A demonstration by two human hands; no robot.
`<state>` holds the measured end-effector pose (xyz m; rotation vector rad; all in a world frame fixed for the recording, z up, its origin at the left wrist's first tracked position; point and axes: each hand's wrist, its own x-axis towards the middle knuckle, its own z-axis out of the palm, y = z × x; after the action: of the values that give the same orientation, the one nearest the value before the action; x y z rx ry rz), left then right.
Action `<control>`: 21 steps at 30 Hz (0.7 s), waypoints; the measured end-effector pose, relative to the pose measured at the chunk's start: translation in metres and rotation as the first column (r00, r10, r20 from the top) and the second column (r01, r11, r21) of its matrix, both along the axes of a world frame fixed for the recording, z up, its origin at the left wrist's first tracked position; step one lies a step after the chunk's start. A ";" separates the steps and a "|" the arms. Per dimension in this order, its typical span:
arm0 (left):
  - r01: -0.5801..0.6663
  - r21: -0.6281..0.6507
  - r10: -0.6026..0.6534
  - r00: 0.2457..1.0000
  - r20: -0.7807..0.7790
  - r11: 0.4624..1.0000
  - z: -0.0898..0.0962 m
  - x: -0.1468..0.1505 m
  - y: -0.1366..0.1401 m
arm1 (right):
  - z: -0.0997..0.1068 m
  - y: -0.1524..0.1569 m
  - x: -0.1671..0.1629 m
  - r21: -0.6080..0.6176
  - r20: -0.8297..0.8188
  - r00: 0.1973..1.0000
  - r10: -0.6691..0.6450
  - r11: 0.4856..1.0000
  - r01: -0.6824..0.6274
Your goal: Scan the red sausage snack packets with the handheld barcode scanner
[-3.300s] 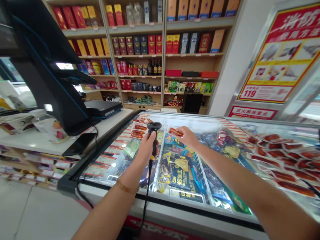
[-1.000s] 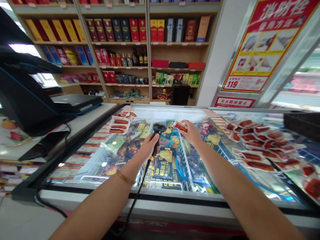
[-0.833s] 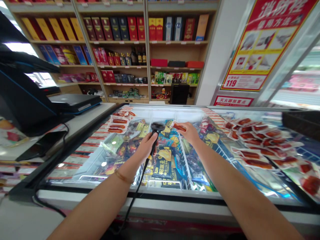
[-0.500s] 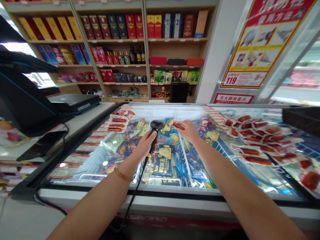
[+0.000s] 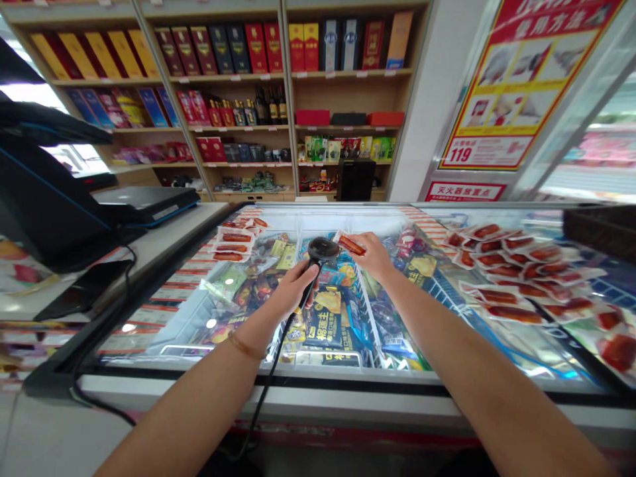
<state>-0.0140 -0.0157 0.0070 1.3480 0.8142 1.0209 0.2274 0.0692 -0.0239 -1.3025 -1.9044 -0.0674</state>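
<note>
My left hand (image 5: 299,286) is wrapped round the handle of a black corded barcode scanner (image 5: 322,249), its head pointing up and away from me. Between the fingertips of my right hand (image 5: 371,255) is a packaged sausage (image 5: 352,244), reddish brown in clear wrap, close to the right side of the scanner head. Both hands are above the glass top of a chest freezer (image 5: 199,391). On the glass to the left lie several packaged sausages (image 5: 233,244). A larger spread of wrapped sausages (image 5: 517,262) covers the glass at the right.
Frozen goods in wire baskets (image 5: 368,311) show under the glass. A counter at the left bears a black screen device (image 5: 40,192) and a flat scale (image 5: 144,202). The scanner cord (image 5: 271,377) hangs over the freezer's front edge. Shelves (image 5: 293,132) of boxes stand behind.
The scanner in my left hand has moved slightly right, towards the packaged sausage. My right hand has shifted a little left and up with the sausage, so the two are closer together.
</note>
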 end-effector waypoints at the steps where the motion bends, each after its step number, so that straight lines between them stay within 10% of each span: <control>1: 0.006 0.001 -0.006 1.000 -0.001 1.000 0.000 0.000 0.000 | 0.001 -0.001 0.000 0.001 -0.003 1.000 0.002 1.000 -0.002; 21: -0.047 0.006 0.048 0.999 -0.005 0.999 -0.002 0.003 0.001 | -0.007 0.004 0.002 0.002 -0.053 0.998 0.025 1.000 -0.024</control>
<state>-0.0115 -0.0148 0.0054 1.3419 0.8510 1.0580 0.2294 0.0731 -0.0309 -1.2673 -1.8744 -0.0216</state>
